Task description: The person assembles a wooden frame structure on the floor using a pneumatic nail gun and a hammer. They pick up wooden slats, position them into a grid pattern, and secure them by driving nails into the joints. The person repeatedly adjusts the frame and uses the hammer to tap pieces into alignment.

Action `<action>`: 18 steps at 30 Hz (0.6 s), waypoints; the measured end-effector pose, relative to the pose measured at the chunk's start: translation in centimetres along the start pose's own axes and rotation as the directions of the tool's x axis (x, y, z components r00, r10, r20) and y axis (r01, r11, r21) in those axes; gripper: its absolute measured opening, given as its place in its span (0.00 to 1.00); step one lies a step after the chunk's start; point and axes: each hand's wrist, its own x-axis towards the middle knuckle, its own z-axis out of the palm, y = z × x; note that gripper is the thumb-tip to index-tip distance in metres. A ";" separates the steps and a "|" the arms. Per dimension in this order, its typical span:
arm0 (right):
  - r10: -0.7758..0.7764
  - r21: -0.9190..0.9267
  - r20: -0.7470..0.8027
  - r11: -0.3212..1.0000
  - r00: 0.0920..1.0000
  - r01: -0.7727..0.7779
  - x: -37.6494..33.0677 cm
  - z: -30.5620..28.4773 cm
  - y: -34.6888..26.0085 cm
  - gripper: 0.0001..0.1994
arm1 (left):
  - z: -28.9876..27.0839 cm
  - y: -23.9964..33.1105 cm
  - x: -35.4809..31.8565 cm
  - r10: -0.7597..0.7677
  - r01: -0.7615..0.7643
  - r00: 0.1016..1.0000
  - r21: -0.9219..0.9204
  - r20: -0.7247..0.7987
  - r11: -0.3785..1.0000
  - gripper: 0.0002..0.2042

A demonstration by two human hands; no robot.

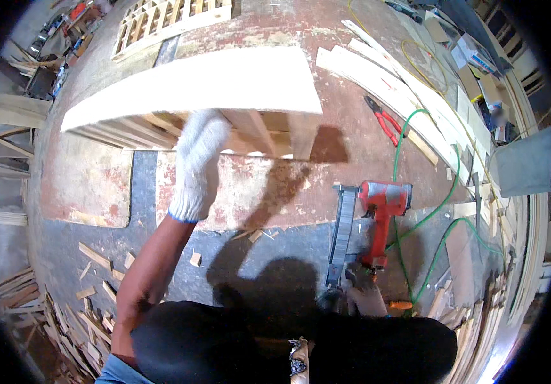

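Toward the upper right, beyond the curved plank stack [410, 96], white and tan cardboard boxes [480, 64] lie among offcuts, their labels too small to make out. At centre top, my gloved left hand [198, 163] is closed around the lower edge of the pale wooden pallet panel [205, 86], tilted above the red floor. My right hand [365, 297], low and partly hidden, rests at the red nail gun [381, 208]; I cannot tell its closure.

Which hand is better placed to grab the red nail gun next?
Right, probably. The right hand sits low by the red nail gun on the floor, near its handle end. The left hand, gloved white, is up gripping the wooden pallet frame.
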 end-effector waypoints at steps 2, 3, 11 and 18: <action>-0.172 -0.121 0.017 0.977 0.985 0.173 -0.3 -0.1 0.2 0.21 | 0.4 -1.5 -4.4 -0.201 0.163 0.977 0.351 0.073 0.922 0.29; -0.223 -0.237 0.086 0.942 0.971 0.237 0.7 0.0 -0.2 0.20 | 0.3 -1.2 -6.6 -0.201 0.171 0.974 0.237 0.107 0.956 0.32; -0.696 -0.566 0.072 0.561 0.714 0.604 1.7 1.2 -1.2 0.18 | -0.1 -1.4 -15.1 -0.567 0.574 0.795 0.038 0.215 0.818 0.34; 0.062 -0.139 0.082 0.989 0.995 -0.050 0.7 2.7 -0.6 0.15 | -0.3 -7.6 -19.2 -0.772 0.729 0.619 0.262 0.141 0.632 0.22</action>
